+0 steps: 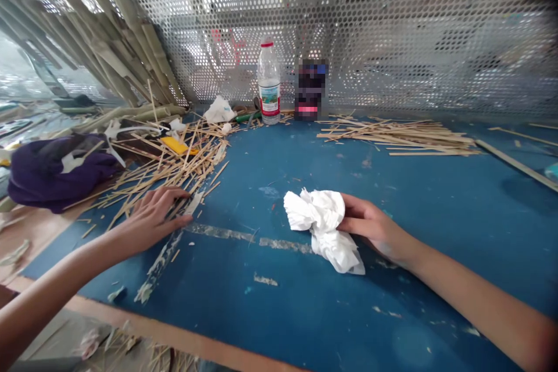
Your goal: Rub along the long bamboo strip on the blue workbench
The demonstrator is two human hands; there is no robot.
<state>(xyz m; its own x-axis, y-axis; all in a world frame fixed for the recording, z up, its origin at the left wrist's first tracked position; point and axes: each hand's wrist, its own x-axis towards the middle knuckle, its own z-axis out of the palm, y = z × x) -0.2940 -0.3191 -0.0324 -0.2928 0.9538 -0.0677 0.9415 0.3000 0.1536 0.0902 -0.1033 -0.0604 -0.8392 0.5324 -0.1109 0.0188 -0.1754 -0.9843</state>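
My right hand (370,226) pinches a crumpled white tissue (326,215) between thumb and fingers, low over the blue tabletop (288,296). Part of the tissue hangs down towards me and hides the end of a tape strip (285,245). To the left, my left hand (159,215) lies palm down, thumb apart from the fingers, across another worn tape strip (161,264). Beneath its fingers is a dark patch that I cannot make out. Just beyond that hand lies a loose heap of thin bamboo strips (174,171).
At the back stand a water bottle (269,90) and a blurred dark object (310,90), before a perforated metal screen (375,40). More bamboo strips (418,138) lie back right. A purple cloth (56,168) and leaning bamboo poles (113,40) are left.
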